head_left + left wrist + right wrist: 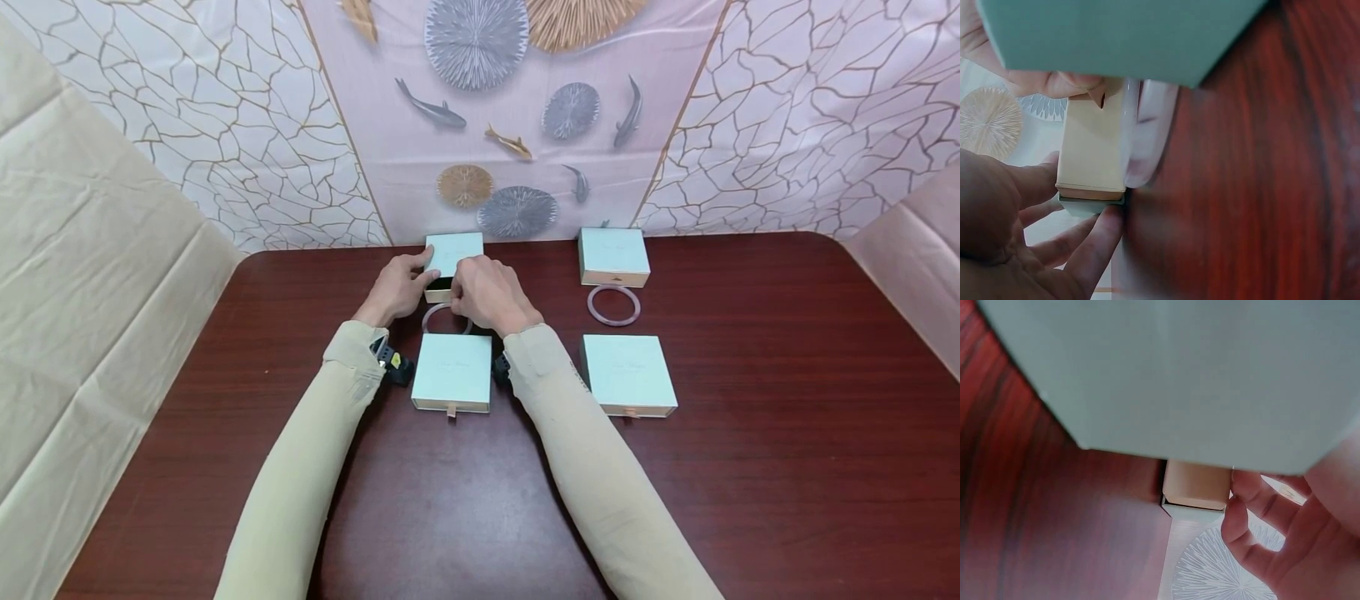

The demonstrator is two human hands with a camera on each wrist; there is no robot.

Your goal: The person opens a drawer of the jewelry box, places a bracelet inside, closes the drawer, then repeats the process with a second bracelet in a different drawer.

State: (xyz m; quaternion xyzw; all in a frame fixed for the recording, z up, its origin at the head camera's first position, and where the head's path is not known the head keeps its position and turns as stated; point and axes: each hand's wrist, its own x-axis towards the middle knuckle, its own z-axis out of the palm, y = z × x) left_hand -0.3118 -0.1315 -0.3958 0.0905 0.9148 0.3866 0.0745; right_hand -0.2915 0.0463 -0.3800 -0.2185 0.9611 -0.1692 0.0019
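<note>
At the back left, a pale mint gift box (455, 250) stands with its cream drawer (437, 296) slid partly out, showing a dark inside. My left hand (393, 290) touches the left side of this box, fingers spread and fairly straight. With thumb and forefinger, my right hand (491, 293) pinches the small pull tab (1097, 95) on the drawer front. A pale lilac bangle (426, 317) lies right before the drawer, partly hidden by my right hand. Nearer to me, between my wrists, sits a larger mint box (452, 371), its drawer in and a ribbon tab at the front.
On the right, another small mint box (615, 250) stands at the back, with a lilac bangle (613, 322) before it and a larger mint box (633, 375) nearer, beside my right forearm. All rest on a dark red-brown table (787, 417). A patterned cloth (517, 133) hangs behind.
</note>
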